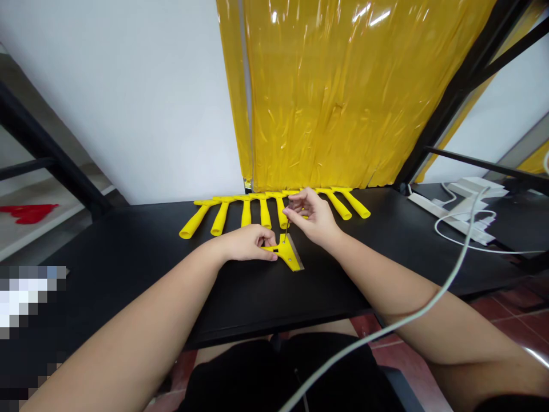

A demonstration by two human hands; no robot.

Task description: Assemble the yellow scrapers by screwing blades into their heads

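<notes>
My left hand (250, 242) is closed on the handle of a yellow scraper (290, 257), which has a metal blade along its right edge and two small screws in its head. Above the scraper, my right hand (312, 216) pinches a thin dark rod, which looks like a small screwdriver (286, 230). Its tip meets the upper screw on the scraper head. Behind both hands, several more yellow scrapers (220, 218) lie in a row, handles toward me. The right hand covers part of that row.
The black table (343, 280) meets a white wall (171, 103) and yellow plastic curtain strips (334, 103). A white power strip (450, 217) with cables is on the right. A pale cable (412, 313) crosses in front of my right forearm. A red item (30, 213) lies on the left shelf.
</notes>
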